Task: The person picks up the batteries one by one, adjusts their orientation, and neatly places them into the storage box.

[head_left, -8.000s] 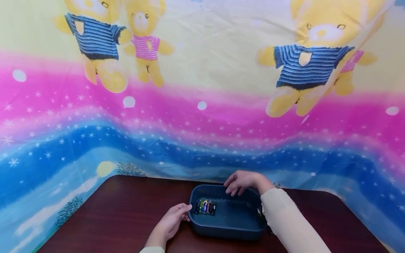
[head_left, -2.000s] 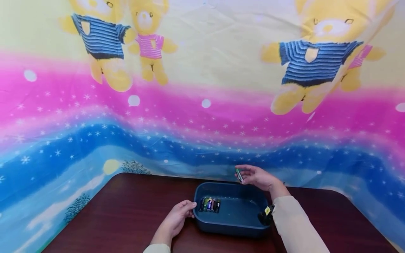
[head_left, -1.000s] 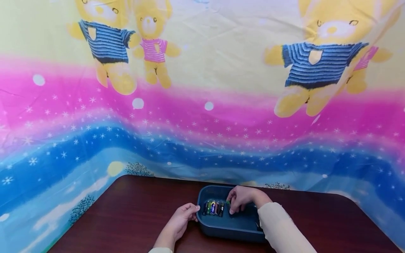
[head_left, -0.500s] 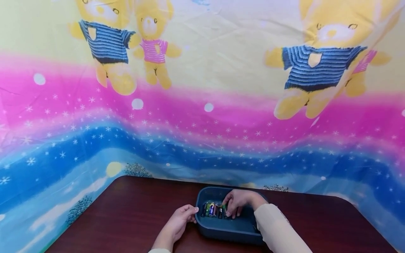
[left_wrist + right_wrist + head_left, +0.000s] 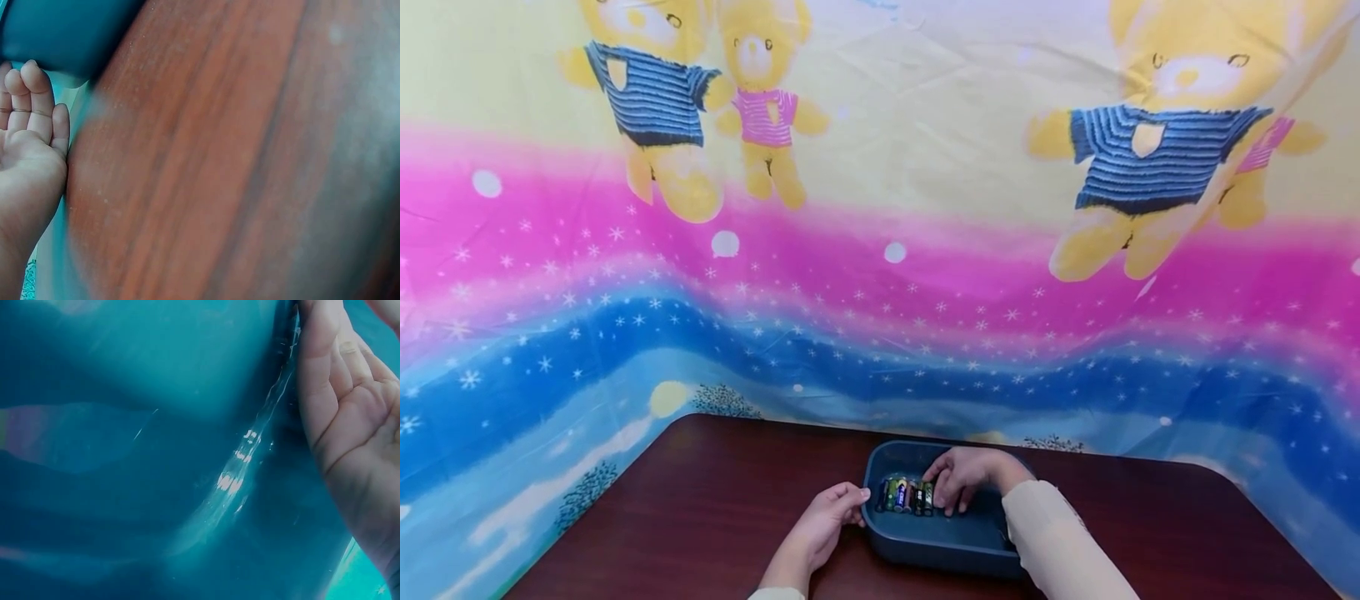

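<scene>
A dark blue-green plastic basin (image 5: 951, 542) stands on the table. In its left part several batteries (image 5: 901, 495) lie side by side in a row. My left hand (image 5: 829, 518) holds the basin's left rim, thumb on top; the left wrist view shows that hand's fingers (image 5: 37, 94) against the outer wall. My right hand (image 5: 964, 479) reaches inside the basin, its fingertips touching the rightmost battery (image 5: 928, 498), which lies against the row. In the right wrist view the right hand's palm (image 5: 362, 425) shows, but the batteries are out of sight.
The dark wooden table (image 5: 715, 492) extends to both sides of the basin. Behind it hangs a cloth (image 5: 880, 333) printed with bears and snowflakes. The right sleeve (image 5: 1063, 533) hides the basin's right end.
The right hand has brought a green-ended battery from above the basin's far edge down to the row's right end and moved it left against the others. The left hand stays on the rim.
</scene>
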Demonstrator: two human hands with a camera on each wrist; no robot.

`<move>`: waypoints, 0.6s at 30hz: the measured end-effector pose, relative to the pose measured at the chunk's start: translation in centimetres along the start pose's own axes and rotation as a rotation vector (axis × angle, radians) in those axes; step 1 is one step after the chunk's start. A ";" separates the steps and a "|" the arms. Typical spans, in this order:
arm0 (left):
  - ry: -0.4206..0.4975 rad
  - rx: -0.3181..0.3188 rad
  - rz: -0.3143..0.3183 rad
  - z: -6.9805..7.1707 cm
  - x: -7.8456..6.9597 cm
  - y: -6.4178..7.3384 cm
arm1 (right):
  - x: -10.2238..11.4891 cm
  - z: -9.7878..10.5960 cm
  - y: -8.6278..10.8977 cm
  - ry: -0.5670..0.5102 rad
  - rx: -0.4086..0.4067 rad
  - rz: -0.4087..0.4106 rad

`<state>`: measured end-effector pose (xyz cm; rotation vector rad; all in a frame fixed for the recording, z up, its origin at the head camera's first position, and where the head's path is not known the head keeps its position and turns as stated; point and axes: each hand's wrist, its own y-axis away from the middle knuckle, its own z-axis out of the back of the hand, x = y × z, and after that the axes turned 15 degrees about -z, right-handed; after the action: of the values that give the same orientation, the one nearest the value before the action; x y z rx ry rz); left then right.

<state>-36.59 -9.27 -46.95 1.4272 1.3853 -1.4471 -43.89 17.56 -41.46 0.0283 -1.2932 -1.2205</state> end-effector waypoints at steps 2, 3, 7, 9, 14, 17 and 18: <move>-0.001 -0.001 0.002 0.0 -0.1 0.0 | 0.1 0.0 0.1 0.001 0.000 0.000; -0.001 0.000 0.002 0.0 -0.1 0.0 | 0.1 0.0 0.1 0.003 -0.002 -0.001; 0.001 0.002 -0.003 -0.2 -0.2 0.0 | 0.3 0.2 0.7 0.022 -0.024 -0.017; 0.001 0.005 -0.006 -0.2 -0.3 0.0 | 0.5 0.3 1.0 0.031 -0.042 -0.022; -0.015 0.012 0.000 -0.2 -0.3 0.0 | 0.6 0.4 2.0 0.061 -0.105 -0.008; -0.023 0.012 0.007 -0.1 -0.3 0.1 | 0.9 0.6 2.6 0.068 -0.133 -0.008; -0.024 0.013 0.007 -0.1 -0.3 0.1 | 1.0 0.7 2.7 0.072 -0.137 -0.007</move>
<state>-36.41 -9.30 -46.71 1.4167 1.3571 -1.4663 -42.78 18.42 -38.80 -0.0220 -1.1456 -1.3006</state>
